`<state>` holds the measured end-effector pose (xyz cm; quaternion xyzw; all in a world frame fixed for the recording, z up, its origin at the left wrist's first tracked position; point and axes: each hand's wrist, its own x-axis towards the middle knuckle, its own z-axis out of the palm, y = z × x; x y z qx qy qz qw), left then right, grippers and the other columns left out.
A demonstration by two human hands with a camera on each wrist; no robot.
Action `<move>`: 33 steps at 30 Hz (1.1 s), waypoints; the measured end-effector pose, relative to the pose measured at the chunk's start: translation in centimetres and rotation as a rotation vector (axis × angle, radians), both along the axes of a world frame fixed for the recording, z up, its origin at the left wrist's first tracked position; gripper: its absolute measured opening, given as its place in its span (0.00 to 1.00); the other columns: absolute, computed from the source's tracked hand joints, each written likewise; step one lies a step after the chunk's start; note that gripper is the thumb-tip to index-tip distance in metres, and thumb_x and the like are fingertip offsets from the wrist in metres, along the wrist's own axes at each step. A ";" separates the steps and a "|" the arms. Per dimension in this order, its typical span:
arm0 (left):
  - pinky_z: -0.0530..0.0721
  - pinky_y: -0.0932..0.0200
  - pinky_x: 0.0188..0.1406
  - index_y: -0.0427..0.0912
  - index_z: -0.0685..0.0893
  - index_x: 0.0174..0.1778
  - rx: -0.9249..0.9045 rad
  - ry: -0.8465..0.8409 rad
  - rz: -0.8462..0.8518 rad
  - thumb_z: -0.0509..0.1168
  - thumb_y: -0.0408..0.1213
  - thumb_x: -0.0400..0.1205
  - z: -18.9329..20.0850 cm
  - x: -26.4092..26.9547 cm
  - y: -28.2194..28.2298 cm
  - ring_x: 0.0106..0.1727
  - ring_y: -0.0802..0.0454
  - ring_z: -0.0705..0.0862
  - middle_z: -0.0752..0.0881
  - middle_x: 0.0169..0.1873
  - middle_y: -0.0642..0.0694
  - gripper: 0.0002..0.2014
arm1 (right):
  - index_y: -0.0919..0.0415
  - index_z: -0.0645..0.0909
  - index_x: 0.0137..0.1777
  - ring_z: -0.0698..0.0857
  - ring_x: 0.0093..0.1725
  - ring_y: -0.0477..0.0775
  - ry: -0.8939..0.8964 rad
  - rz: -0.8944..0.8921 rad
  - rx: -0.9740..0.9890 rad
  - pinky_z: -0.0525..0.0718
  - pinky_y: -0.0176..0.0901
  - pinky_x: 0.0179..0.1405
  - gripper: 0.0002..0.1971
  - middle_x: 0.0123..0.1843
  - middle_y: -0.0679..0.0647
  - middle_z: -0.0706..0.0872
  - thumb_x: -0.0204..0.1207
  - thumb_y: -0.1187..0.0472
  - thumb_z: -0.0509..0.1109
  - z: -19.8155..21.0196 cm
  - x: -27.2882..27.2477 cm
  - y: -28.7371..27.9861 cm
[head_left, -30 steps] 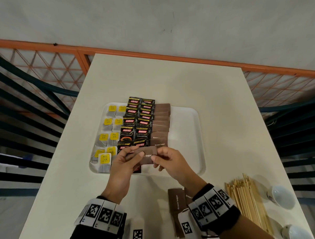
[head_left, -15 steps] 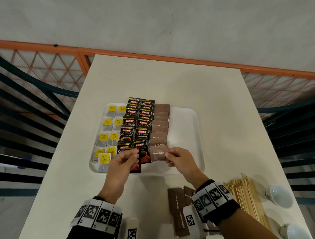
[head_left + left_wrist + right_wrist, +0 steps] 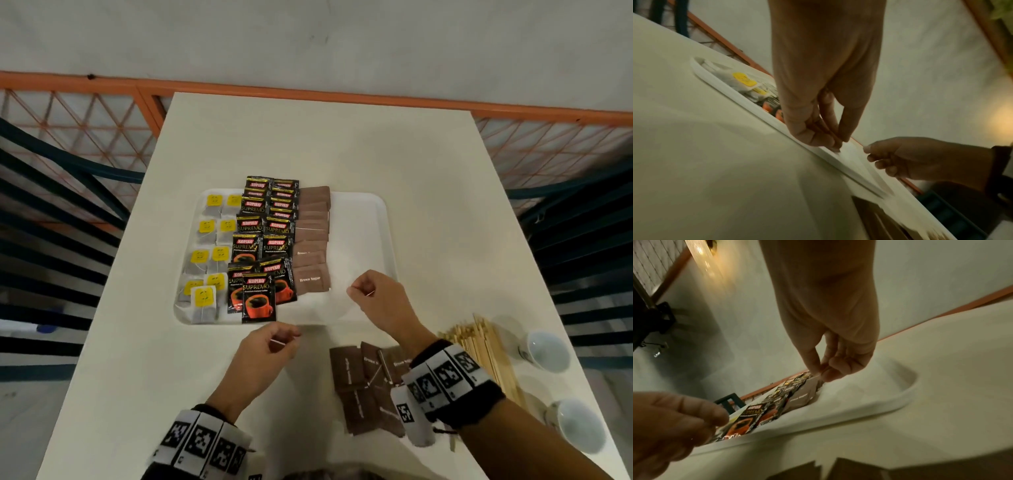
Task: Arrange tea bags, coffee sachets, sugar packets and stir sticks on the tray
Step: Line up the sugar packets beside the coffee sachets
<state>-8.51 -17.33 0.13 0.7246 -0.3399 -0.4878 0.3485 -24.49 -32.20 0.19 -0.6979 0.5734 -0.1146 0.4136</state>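
Left hand (image 3: 270,346), right hand (image 3: 373,298) drawn off sugar packet (image 3: 312,281), seemingly loose on tray (image 3: 363,219)

A white desk (image 3: 325,144) stands against an orange rail (image 3: 342,97) with orange mesh (image 3: 68,130) beneath it. Dark blue bars (image 3: 589,240) run along both sides of the desk. Beyond the rail is a plain grey concrete surface (image 3: 308,41). A warm light (image 3: 702,254) glares in the right wrist view.

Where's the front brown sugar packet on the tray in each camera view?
Head: front brown sugar packet, nearest end of the brown row, right of the coffee sachets.
Left wrist: not in view.
Right wrist: centre, beside the sachets.
Shared landmark: rim of the white tray.
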 end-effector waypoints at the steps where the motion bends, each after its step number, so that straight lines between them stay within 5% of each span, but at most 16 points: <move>1: 0.79 0.75 0.36 0.51 0.85 0.47 0.002 -0.045 -0.050 0.67 0.34 0.78 0.0 -0.6 0.0 0.40 0.56 0.84 0.87 0.41 0.51 0.07 | 0.56 0.80 0.42 0.79 0.35 0.41 0.015 0.028 -0.014 0.74 0.24 0.33 0.04 0.36 0.44 0.82 0.75 0.57 0.70 0.5 -1.3 0.4; 5: 0.79 0.76 0.36 0.48 0.83 0.51 -0.005 -0.152 -0.195 0.69 0.35 0.77 0.1 -3.3 -0.3 0.40 0.59 0.82 0.84 0.44 0.48 0.08 | 0.55 0.81 0.50 0.82 0.39 0.44 0.151 0.184 -0.035 0.76 0.23 0.34 0.06 0.42 0.45 0.83 0.76 0.56 0.69 1.8 -6.7 2.5; 8: 0.79 0.68 0.49 0.49 0.75 0.64 0.073 -0.193 -0.334 0.73 0.42 0.72 -0.4 -5.4 -0.7 0.50 0.57 0.79 0.75 0.54 0.49 0.25 | 0.54 0.76 0.63 0.79 0.50 0.45 0.281 0.330 0.002 0.75 0.27 0.50 0.21 0.56 0.49 0.80 0.72 0.50 0.73 2.0 -9.9 3.9; 11: 0.74 0.51 0.69 0.53 0.61 0.74 0.158 -0.280 -0.512 0.79 0.52 0.62 -1.0 -7.3 -0.6 0.66 0.48 0.70 0.63 0.63 0.47 0.47 | 0.51 0.62 0.76 0.63 0.71 0.51 0.417 0.566 0.024 0.64 0.44 0.72 0.43 0.73 0.51 0.66 0.63 0.42 0.76 1.9 -11.9 5.3; 15: 0.65 0.48 0.76 0.51 0.47 0.81 0.152 -0.401 -0.577 0.81 0.51 0.60 -1.6 -9.3 -0.4 0.74 0.41 0.60 0.51 0.74 0.43 0.60 | 0.49 0.45 0.82 0.47 0.82 0.56 0.491 0.732 -0.002 0.48 0.56 0.81 0.56 0.84 0.51 0.47 0.61 0.42 0.78 1.3 -12.7 6.2; 20: 0.70 0.51 0.72 0.42 0.53 0.80 0.135 -0.509 -0.543 0.82 0.44 0.59 -2.2 -9.7 -0.7 0.70 0.40 0.66 0.55 0.71 0.41 0.58 | 0.53 0.45 0.82 0.56 0.79 0.55 0.507 0.759 -0.082 0.56 0.55 0.80 0.54 0.81 0.54 0.57 0.64 0.47 0.77 0.2 -12.0 5.2; 25: 0.77 0.50 0.62 0.44 0.73 0.61 0.083 -0.597 -0.531 0.80 0.43 0.61 -2.0 -9.5 -0.8 0.61 0.46 0.69 0.65 0.62 0.45 0.35 | 0.57 0.62 0.75 0.65 0.68 0.53 0.512 0.795 -0.121 0.65 0.47 0.70 0.41 0.68 0.54 0.69 0.65 0.45 0.76 -0.3 -11.2 4.8; 30: 0.76 0.55 0.55 0.45 0.70 0.59 0.028 -0.595 -0.583 0.73 0.40 0.68 -2.0 -9.8 -0.4 0.55 0.49 0.73 0.75 0.58 0.46 0.26 | 0.57 0.70 0.65 0.68 0.63 0.51 0.511 0.830 -0.116 0.66 0.47 0.67 0.26 0.63 0.52 0.72 0.71 0.46 0.71 -0.2 -10.8 4.6; 33: 0.79 0.52 0.58 0.45 0.68 0.63 0.081 -0.573 -0.586 0.72 0.38 0.69 -2.1 -9.7 -0.5 0.55 0.48 0.77 0.77 0.57 0.45 0.29 | 0.56 0.70 0.57 0.76 0.53 0.50 0.350 0.767 -0.034 0.73 0.41 0.53 0.13 0.53 0.50 0.79 0.76 0.57 0.68 0.5 -10.2 4.9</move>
